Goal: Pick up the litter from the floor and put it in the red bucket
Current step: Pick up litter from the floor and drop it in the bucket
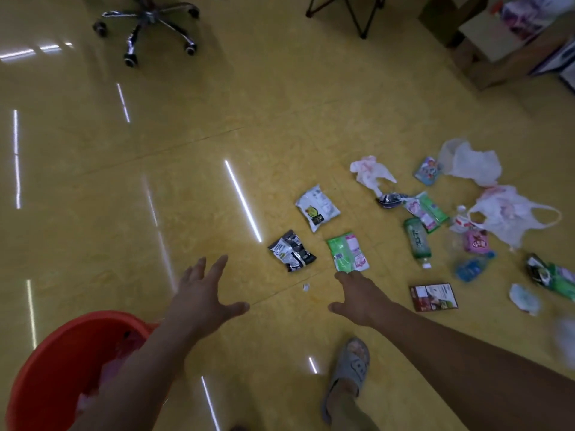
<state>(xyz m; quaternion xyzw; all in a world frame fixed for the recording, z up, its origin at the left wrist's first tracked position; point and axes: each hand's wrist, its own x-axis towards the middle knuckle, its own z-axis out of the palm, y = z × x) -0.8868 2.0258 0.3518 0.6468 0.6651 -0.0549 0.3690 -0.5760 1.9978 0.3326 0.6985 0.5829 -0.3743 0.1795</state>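
Left grip (202,293) and right grip (357,301): bare from fingertips to wrist, broad-backed, with knuckles and finger joints only faintly marked in the dim light. Left forearm (133,368) and right forearm (466,362): uncovered along the whole length in view, down to the lower frame edge; the right one wider in the picture. Slipper (350,365): grey, soft-looking, thick-soled, rounded in outline, open at the heel, with a broad band across the instep bearing two small dark marks; finer detail blurred. Lower leg (345,412) above the heel: dim, whether clothed or bare impossible to tell
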